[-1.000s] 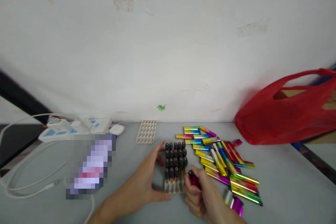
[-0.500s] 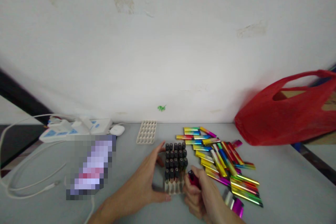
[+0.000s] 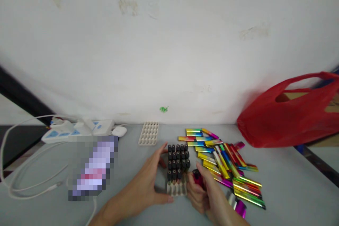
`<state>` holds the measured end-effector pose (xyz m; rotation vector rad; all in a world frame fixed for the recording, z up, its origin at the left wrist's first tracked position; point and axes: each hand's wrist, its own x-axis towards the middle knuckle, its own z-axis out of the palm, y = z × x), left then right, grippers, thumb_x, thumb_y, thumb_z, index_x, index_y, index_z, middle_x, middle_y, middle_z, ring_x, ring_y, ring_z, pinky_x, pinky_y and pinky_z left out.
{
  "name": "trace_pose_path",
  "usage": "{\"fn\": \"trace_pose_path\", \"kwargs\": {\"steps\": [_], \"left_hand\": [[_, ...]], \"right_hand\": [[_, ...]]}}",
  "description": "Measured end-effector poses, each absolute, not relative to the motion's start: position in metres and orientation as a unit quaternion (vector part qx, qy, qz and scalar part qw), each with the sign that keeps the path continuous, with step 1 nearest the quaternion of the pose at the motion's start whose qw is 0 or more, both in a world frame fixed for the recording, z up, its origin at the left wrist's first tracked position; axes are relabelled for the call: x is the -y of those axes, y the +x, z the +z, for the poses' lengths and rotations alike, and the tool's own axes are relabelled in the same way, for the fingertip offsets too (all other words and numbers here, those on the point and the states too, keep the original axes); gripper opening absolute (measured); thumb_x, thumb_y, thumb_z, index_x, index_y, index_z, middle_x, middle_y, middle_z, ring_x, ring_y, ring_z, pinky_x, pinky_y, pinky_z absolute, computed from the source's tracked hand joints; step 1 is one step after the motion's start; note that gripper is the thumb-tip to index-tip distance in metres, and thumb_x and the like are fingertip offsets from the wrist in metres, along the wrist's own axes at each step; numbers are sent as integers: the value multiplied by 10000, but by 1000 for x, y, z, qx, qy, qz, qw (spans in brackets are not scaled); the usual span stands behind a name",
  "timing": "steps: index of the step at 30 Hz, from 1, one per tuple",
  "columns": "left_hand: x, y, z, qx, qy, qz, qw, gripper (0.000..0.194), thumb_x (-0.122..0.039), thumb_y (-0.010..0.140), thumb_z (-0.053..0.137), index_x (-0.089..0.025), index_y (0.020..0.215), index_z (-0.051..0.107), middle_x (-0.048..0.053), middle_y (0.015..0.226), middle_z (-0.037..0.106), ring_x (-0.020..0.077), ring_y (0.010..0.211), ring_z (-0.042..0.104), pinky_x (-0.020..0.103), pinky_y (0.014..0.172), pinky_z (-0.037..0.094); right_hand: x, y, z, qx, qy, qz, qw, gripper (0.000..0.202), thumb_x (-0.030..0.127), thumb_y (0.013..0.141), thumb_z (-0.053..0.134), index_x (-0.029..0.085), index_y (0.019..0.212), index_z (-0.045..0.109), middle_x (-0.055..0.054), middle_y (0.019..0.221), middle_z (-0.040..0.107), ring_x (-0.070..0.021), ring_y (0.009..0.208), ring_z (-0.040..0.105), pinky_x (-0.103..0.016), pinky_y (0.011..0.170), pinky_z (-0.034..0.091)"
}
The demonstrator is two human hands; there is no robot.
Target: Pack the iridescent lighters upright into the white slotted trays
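Note:
A pale tray [image 3: 177, 190] stands in front of me, with rows of upright black-topped pieces [image 3: 178, 155] in its back part; its front row has bare slots. My left hand [image 3: 148, 180] is spread around the tray's left side, thumb at the front left corner and fingers at the back left. In my right hand [image 3: 201, 190], just right of the tray's front, is a dark red lighter [image 3: 198, 178] with a black top, the fingers wrapped round it. A loose pile of shiny coloured lighters [image 3: 225, 159] lies to the right.
A second pale tray [image 3: 149, 133] lies by the wall. At the left are a white power strip [image 3: 76, 130], cables and a pixelated device [image 3: 95, 166]. A red bag [image 3: 288, 113] stands at the right. Silver and magenta pieces [image 3: 240, 207] lie near my right forearm.
My right hand has shifted slightly right, and the dark red lighter in it has moved a little away from the tray. My left hand stays around the tray.

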<state>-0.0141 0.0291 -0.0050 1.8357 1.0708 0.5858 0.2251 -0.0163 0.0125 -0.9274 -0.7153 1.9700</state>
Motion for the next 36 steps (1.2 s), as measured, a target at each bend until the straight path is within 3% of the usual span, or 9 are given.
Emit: {"fn": "trace_pose_path", "kwargs": {"steps": [5,8,10,14,18,24,27,31,36], "left_hand": [[-30,-14,-5,-431,741,232,460,1457,-205,719,1056,-368,1816,111,160,1853,284,439,1608,418,685,1380,262],[-30,-14,-3,-432,739,229,463,1456,-211,724,1057,-375,1814,107,150,1855,283,424,1593,441,673,1381,267],[-29,-14,-3,-435,739,229,461,1450,-213,728,1056,-373,1815,110,150,1854,285,418,1590,447,665,1385,266],[-29,-14,-5,-436,738,236,457,1463,-185,712,1055,-382,1817,117,143,1849,301,421,1609,430,659,1392,252],[-29,-14,-5,-433,737,240,460,1462,-187,714,1048,-389,1819,113,139,1842,318,423,1601,446,663,1392,255],[-29,-13,-4,-431,735,241,464,1430,-209,721,1044,-373,1813,136,142,1824,343,415,1608,435,644,1399,245],[-30,-13,-4,-430,738,242,460,1419,-222,718,1038,-371,1808,142,140,1795,386,405,1557,491,623,1379,299],[-30,-10,2,-435,741,239,452,1395,-207,722,1005,-330,1803,133,157,1735,460,396,1482,554,612,1342,363],[-29,-4,8,-431,747,263,432,1312,-170,691,965,-302,1767,227,156,1613,577,397,1372,623,593,1254,468]], "right_hand": [[17,226,9,291,-386,769,418,801,969,759,713,276,560,364,123,452,207,-67,404,129,-254,393,93],[14,227,1,346,-413,725,429,771,974,865,591,280,585,406,104,472,235,-93,418,164,-271,409,145],[12,229,-5,400,-443,659,458,761,967,922,517,276,609,456,74,494,296,-122,444,236,-287,434,215],[12,238,-9,439,-470,577,504,698,921,940,591,265,705,554,20,612,450,-174,576,393,-308,535,342],[23,242,1,471,-494,497,536,579,825,1056,524,274,907,620,17,701,480,-197,625,445,-312,577,393],[27,235,5,479,-500,444,569,327,627,1141,545,307,1195,580,28,825,528,-192,645,469,-292,574,411],[26,236,-1,515,-494,380,589,197,454,1133,631,311,1257,576,4,957,591,-197,773,567,-284,658,476],[27,239,-1,579,-471,303,592,217,277,1109,654,318,1320,627,-31,1112,644,-215,936,638,-305,802,537],[25,244,13,638,-482,226,556,183,265,1119,636,307,1273,725,-48,1114,679,-250,1014,655,-340,877,539]]}}
